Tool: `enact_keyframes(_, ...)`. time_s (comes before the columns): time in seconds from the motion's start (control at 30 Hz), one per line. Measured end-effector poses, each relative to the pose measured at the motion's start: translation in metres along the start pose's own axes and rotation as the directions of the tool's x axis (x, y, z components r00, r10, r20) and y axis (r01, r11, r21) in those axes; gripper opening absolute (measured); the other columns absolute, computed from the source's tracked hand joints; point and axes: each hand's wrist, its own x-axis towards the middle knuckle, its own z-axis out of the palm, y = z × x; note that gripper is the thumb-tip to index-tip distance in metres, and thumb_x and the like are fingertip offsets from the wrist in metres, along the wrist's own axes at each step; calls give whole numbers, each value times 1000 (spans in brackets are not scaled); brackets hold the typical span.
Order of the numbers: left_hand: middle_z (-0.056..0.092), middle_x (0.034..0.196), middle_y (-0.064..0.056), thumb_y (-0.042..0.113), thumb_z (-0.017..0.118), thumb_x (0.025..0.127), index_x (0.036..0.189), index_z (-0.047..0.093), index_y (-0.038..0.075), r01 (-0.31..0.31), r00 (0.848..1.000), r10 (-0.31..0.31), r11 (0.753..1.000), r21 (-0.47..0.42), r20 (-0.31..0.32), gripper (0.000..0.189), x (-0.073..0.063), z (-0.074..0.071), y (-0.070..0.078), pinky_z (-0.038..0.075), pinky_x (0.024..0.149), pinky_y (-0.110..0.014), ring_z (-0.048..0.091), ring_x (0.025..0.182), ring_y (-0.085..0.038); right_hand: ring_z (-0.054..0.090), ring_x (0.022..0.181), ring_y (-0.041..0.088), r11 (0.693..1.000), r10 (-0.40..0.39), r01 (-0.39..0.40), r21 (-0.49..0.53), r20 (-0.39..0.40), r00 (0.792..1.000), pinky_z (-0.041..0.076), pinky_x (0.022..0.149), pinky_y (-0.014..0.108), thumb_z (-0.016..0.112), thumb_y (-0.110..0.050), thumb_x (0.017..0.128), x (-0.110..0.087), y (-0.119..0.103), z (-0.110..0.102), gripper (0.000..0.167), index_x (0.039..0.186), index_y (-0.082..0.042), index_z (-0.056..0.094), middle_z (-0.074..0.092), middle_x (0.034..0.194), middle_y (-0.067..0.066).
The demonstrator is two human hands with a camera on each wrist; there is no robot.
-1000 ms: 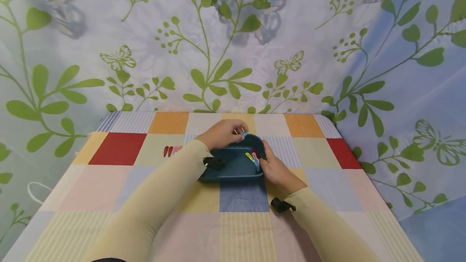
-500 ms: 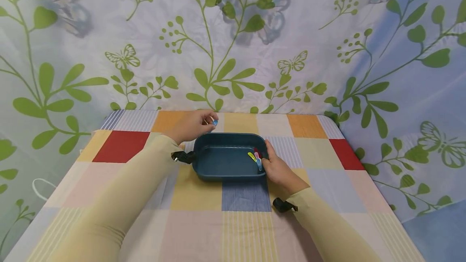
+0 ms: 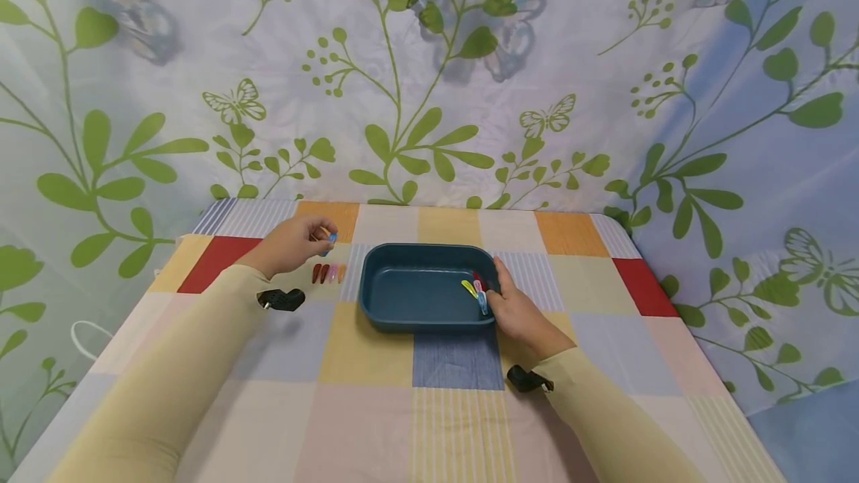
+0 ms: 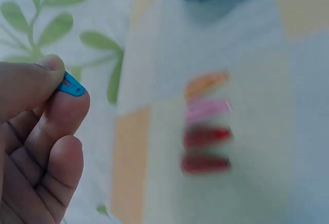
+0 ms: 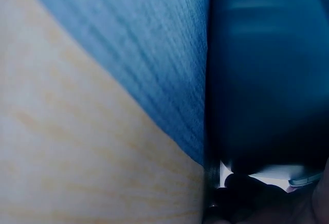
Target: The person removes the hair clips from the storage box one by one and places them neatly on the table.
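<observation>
My left hand (image 3: 291, 244) is raised over the left of the table, pinching a small blue hair clip (image 4: 72, 84) between thumb and forefinger. Just below and to the right of it, a row of hair clips lies on the cloth: two dark red clips (image 4: 207, 151), a pink clip (image 4: 208, 111) and an orange clip (image 4: 205, 84). My right hand (image 3: 520, 311) grips the right side of a dark blue-green tray (image 3: 429, 325), thumb at the rim. Inside the tray's right end lie a yellow clip (image 3: 468, 288), a blue clip (image 3: 482, 302), a pink one and a red one, partly overlapping.
A patchwork cloth (image 3: 456, 364) covers the table. Behind it hangs a leaf-and-butterfly curtain (image 3: 416, 80), which continues along the right side. A white loop (image 3: 87, 340) shows at the table's left edge. Black wrist cameras sit on both sleeves.
My left hand has moved left from above the tray to over the clip row, carrying the blue hair clip. The row is uncovered again. My right hand stays at the tray.
</observation>
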Motion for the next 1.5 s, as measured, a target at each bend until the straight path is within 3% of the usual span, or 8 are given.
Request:
enact_keyframes(0.3,72,104,-8,20,67,104,130,65,7,126,992,-126,991,35,-7,29,-20,-6,-47,51,78,-35,70,95,-28,15,161,44,1000,6,-6,19,11,1000,14,128,64,34,-24,110,3,2,0,72,170,-17,-5,8,177,19)
enact_keyframes(0.5,73,99,-7,21,70,101,126,67,8,167,986,-168,983,70,-4,29,-25,-3,-63,50,73,-31,67,86,-21,13,162,43,1000,10,-10,27,15,1000,12,128,65,34,-24,110,4,4,1,72,170,-18,-6,6,177,18)
enact_keyframes(0.6,71,100,-7,22,71,100,125,68,8,191,981,-192,978,80,4,29,-25,1,-67,49,70,-31,62,87,-22,13,162,44,1000,8,-9,30,17,1000,12,127,65,34,-23,110,4,5,2,73,170,-19,-6,5,177,18)
enact_keyframes(0.73,70,102,-6,23,71,99,126,68,8,206,978,-208,974,90,16,31,-23,5,-70,49,76,-33,61,92,-23,14,162,44,1000,6,-6,27,18,1000,13,128,65,35,-24,110,4,5,2,73,170,-20,-6,7,177,18)
enact_keyframes(0.97,72,99,-3,25,73,99,125,69,7,191,981,-193,976,102,7,31,-18,10,-78,50,80,-34,63,91,-21,15,162,44,1000,-3,2,24,17,1000,14,128,65,35,-23,110,5,5,1,73,170,-17,-6,7,177,19)
enact_keyframes(1.5,75,104,-7,26,73,100,127,69,7,208,978,-208,978,36,18,33,-17,12,-75,48,83,-34,64,94,-23,13,162,43,999,-1,1,32,16,1000,13,127,66,34,-23,110,4,3,1,73,170,-18,-6,7,177,18)
